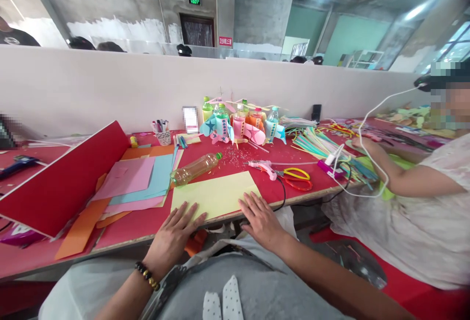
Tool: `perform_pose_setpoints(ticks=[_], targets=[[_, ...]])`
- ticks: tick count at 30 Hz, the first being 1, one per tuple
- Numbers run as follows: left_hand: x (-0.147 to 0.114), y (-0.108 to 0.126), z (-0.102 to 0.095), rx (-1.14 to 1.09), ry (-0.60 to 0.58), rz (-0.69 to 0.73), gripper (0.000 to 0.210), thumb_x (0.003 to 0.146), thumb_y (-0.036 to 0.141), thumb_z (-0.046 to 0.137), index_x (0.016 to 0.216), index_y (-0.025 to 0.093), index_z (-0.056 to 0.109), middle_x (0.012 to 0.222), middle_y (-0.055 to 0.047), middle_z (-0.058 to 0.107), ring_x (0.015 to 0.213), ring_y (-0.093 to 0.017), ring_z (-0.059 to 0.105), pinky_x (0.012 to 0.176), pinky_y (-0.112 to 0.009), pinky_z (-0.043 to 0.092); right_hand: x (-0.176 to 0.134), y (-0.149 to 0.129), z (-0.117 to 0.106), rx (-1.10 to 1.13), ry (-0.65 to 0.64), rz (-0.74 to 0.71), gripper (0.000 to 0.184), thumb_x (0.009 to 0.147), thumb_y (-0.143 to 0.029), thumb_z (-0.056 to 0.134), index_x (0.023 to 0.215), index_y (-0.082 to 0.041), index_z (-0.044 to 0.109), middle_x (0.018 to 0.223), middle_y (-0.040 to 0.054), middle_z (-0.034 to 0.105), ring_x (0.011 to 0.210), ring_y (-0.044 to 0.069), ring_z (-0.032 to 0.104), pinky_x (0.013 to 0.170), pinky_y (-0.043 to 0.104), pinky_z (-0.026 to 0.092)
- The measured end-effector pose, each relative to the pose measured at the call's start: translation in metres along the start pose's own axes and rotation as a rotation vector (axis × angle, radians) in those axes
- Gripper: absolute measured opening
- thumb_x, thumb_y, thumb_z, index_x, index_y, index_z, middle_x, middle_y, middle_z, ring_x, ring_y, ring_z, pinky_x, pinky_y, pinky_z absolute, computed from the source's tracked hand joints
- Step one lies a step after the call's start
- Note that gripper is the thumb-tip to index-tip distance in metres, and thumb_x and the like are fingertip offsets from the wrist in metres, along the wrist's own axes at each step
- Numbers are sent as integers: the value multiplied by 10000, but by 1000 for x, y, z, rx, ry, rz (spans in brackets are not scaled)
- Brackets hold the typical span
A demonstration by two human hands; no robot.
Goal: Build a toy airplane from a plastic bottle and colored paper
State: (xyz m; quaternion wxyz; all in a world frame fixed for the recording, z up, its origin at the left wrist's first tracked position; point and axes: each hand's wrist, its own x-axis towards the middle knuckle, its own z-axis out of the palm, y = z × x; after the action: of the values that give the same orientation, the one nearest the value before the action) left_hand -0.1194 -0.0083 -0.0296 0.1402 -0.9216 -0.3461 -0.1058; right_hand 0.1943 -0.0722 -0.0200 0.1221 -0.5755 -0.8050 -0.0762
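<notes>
A sheet of pale yellow paper (216, 193) lies flat on the red table, close to its front edge. My left hand (176, 227) rests with spread fingers on the sheet's lower left corner. On the lower right corner lies my right hand (262, 217), its fingers stretched out flat. Neither hand grips anything. Just beyond the sheet, a clear plastic bottle (194, 169) with a green cap lies on its side. To the right of the paper are a pink glue gun (263, 167) and scissors (296, 177) with yellow and red handles.
Coloured paper sheets (128, 178) lie at left beside a slanting red board (69, 183). Decorated bottles (240, 124) stand at the back near a phone (190, 119) and a pen cup (163, 136). Straw-like strips (323, 148) lie at right, near a co-worker's arm (389, 168) and a white cable.
</notes>
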Motion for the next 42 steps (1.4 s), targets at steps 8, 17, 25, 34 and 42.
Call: perform_pose_setpoints(ticks=[8, 17, 25, 34, 42], targets=[[-29, -22, -9, -69, 10, -49, 620, 877, 103, 442, 1446, 342, 382, 1518, -29, 361, 1392, -244, 347, 1112, -444, 351, -17, 31, 5, -71, 25, 48, 615, 913, -331, 544, 1448, -84, 368, 1498, 163, 377, 1394, 286, 308, 1116, 477, 259], [-50, -24, -18, -85, -2, -219, 449, 950, 231, 416, 1392, 268, 483, 1460, -64, 457, 1362, -242, 405, 1100, -465, 357, -21, 33, 12, -120, 69, 38, 586, 931, -334, 493, 1439, -66, 372, 1493, 167, 384, 1392, 294, 309, 1096, 493, 276], [-73, 7, -34, -562, 290, -725, 291, 893, 432, 541, 948, 193, 698, 964, -72, 731, 902, -214, 665, 839, -334, 521, -40, 28, 6, -97, 102, 34, 578, 943, -405, 475, 1418, -80, 420, 1472, 148, 423, 1385, 312, 313, 1096, 490, 287], [-39, 25, -32, -1709, 43, -1129, 421, 735, 505, 714, 940, 140, 669, 869, -77, 716, 756, -184, 655, 712, -297, 538, -48, 27, 7, 191, 206, 27, 540, 927, -388, 528, 1405, -151, 439, 1430, 142, 472, 1355, 321, 369, 1091, 502, 325], [-47, 35, -22, -1771, 64, -1227, 361, 627, 421, 822, 747, 133, 642, 702, -19, 695, 623, -109, 591, 644, -219, 495, -62, 23, -3, 1077, 240, 623, 440, 851, -487, 608, 1177, -199, 546, 1099, 114, 663, 953, 253, 651, 795, 358, 541]])
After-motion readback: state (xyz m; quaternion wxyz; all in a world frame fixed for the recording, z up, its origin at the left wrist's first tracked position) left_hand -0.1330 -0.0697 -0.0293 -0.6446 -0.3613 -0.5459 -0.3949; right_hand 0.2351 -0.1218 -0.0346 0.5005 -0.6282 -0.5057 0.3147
